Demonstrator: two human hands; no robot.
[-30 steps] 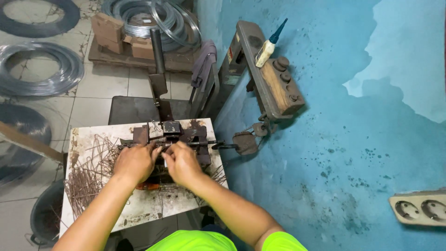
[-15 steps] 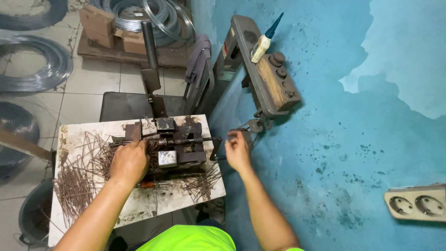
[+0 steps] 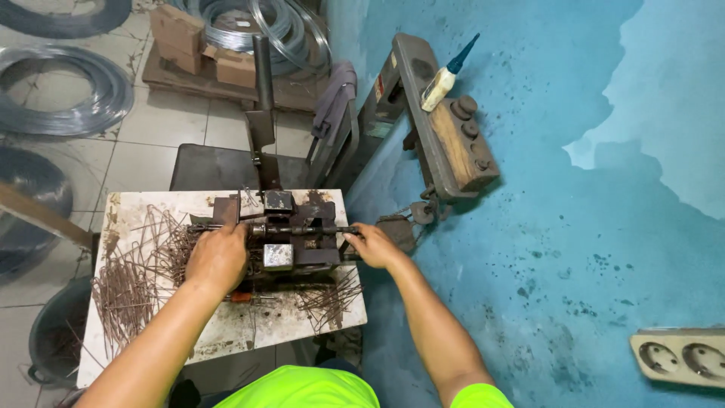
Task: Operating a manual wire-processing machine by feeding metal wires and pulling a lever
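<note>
With both hands on it, bending jig (image 3: 291,242) between left hand (image 3: 217,257); right hand (image 3: 375,245)

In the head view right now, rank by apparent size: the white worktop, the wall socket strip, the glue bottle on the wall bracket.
1. White worktop, clearly largest.
2. Wall socket strip.
3. Glue bottle, smallest, though it sits farther from the camera, so its ranking against the socket strip is unsure.

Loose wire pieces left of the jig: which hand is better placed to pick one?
Left. The left hand rests beside the wire pieces on the table; the right hand is at the jig's far side.
</note>
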